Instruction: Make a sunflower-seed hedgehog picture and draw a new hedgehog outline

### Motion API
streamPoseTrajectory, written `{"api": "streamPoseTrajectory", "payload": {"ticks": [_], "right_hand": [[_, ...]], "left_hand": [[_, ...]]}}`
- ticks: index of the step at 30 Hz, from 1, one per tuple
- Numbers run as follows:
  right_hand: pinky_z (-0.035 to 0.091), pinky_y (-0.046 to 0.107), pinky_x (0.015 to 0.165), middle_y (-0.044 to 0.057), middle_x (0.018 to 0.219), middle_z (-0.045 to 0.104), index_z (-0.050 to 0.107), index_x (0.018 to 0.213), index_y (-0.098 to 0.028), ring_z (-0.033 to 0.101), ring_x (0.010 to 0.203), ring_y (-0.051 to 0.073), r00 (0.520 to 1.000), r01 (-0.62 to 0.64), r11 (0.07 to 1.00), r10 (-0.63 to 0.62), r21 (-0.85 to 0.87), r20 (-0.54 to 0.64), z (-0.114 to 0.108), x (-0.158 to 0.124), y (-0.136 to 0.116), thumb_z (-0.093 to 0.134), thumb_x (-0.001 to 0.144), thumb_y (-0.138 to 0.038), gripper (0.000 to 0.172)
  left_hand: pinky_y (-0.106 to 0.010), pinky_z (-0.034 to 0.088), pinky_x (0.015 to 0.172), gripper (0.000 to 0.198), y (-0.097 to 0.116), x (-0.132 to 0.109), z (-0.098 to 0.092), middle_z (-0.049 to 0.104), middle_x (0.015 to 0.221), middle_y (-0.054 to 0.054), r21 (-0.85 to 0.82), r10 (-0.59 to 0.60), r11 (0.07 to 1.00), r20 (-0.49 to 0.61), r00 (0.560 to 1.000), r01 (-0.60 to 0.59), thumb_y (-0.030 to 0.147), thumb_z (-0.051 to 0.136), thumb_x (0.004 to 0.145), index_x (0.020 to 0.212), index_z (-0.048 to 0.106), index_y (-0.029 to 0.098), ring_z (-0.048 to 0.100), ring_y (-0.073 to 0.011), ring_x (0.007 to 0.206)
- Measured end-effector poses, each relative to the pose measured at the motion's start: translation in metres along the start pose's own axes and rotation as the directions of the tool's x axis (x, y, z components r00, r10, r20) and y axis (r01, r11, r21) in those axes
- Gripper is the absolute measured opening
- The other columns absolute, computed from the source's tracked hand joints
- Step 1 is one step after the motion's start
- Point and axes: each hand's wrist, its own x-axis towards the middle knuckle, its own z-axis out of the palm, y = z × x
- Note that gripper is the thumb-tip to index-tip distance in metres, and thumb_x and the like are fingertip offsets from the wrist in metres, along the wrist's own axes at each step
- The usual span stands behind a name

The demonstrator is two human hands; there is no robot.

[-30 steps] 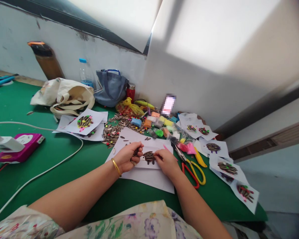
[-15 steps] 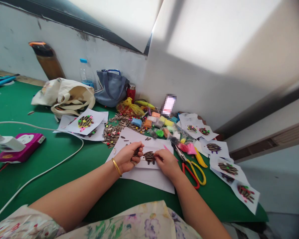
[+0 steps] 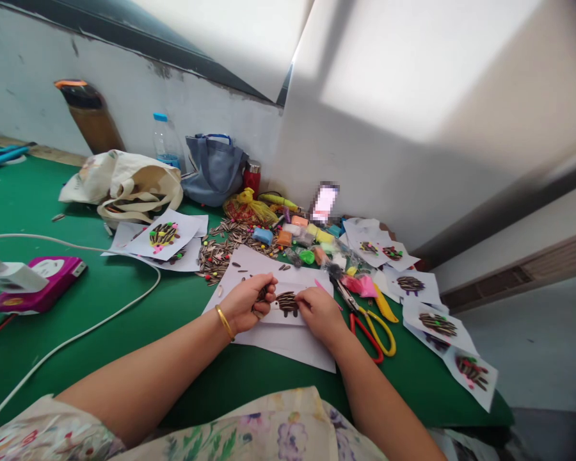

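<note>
A hedgehog picture (image 3: pixel 287 304), its dark body covered with striped sunflower seeds, lies on white paper (image 3: pixel 278 349) in front of me. My left hand (image 3: pixel 255 301), with a gold bangle at the wrist, is curled beside its left end, and dark sunflower seeds show in the palm. My right hand (image 3: pixel 320 315) is closed in a pinch at the picture's right edge; its fingertips touch there, and what they hold is too small to make out. A few loose sunflower seeds (image 3: pixel 285 267) lie on the paper above the hands.
A heap of sunflower seeds (image 3: pixel 221 246) with small coloured balls lies behind the paper. Scissors (image 3: pixel 367 323), a yellow cutter (image 3: pixel 386 304) and coloured clay packs (image 3: pixel 284 238) are to the right and back. Seed pictures (image 3: pixel 439 324) line the right edge. A white cable (image 3: pixel 100 320) crosses the left.
Both hands stay almost in the same place, the right one still at the hedgehog's right edge. The view shifts very slightly.
</note>
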Motion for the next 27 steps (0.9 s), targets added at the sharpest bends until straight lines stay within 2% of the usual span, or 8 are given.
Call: {"api": "streamPoseTrajectory", "payload": {"ticks": [10, 19, 23, 27], "right_hand": [[0.045, 0.03, 0.077, 0.004, 0.085, 0.069, 0.069, 0.086, -0.019, 0.06, 0.082, 0.019, 0.999, -0.035, 0.999, 0.037, -0.031, 0.033, 0.0, 0.002, 0.0, 0.059, 0.083, -0.009, 0.014], [0.047, 0.031, 0.081, 0.004, 0.086, 0.069, 0.07, 0.09, -0.021, 0.061, 0.085, 0.019, 0.998, 0.02, 1.0, -0.02, 0.012, -0.063, 0.003, -0.004, 0.003, 0.058, 0.084, -0.011, 0.017], [0.048, 0.032, 0.081, 0.004, 0.086, 0.07, 0.071, 0.093, -0.022, 0.062, 0.084, 0.019, 0.994, 0.035, 0.999, -0.034, 0.011, -0.103, -0.002, -0.005, -0.001, 0.056, 0.084, -0.012, 0.02], [0.047, 0.034, 0.084, 0.005, 0.087, 0.07, 0.07, 0.094, -0.021, 0.062, 0.086, 0.02, 0.98, 0.036, 0.999, -0.035, 0.0, -0.194, -0.007, -0.005, -0.005, 0.053, 0.085, -0.014, 0.02]], "left_hand": [[-0.008, 0.021, 0.03, 0.012, -0.001, 0.001, 0.0, 0.045, 0.07, 0.003, 0.002, 0.001, 1.0, -0.007, 1.0, -0.001, 0.02, 0.061, 0.085, 0.08, 0.053, 0.013, 0.044, -0.0017, 0.047], [-0.008, 0.024, 0.029, 0.015, 0.003, -0.001, 0.001, 0.046, 0.067, 0.002, -0.122, -0.075, 0.99, 0.002, 0.997, 0.075, 0.024, 0.055, 0.091, 0.081, 0.054, 0.012, 0.048, -0.0027, 0.047], [-0.009, 0.035, 0.034, 0.017, 0.005, -0.002, 0.0, 0.052, 0.068, -0.001, -0.188, -0.105, 0.976, 0.016, 0.994, 0.106, 0.025, 0.052, 0.092, 0.082, 0.056, 0.012, 0.054, -0.0056, 0.051], [-0.018, 0.054, 0.049, 0.021, 0.005, -0.002, 0.0, 0.06, 0.074, -0.007, -0.237, -0.092, 0.967, 0.02, 0.996, 0.094, 0.029, 0.049, 0.093, 0.084, 0.059, 0.012, 0.064, -0.0125, 0.063]]}}
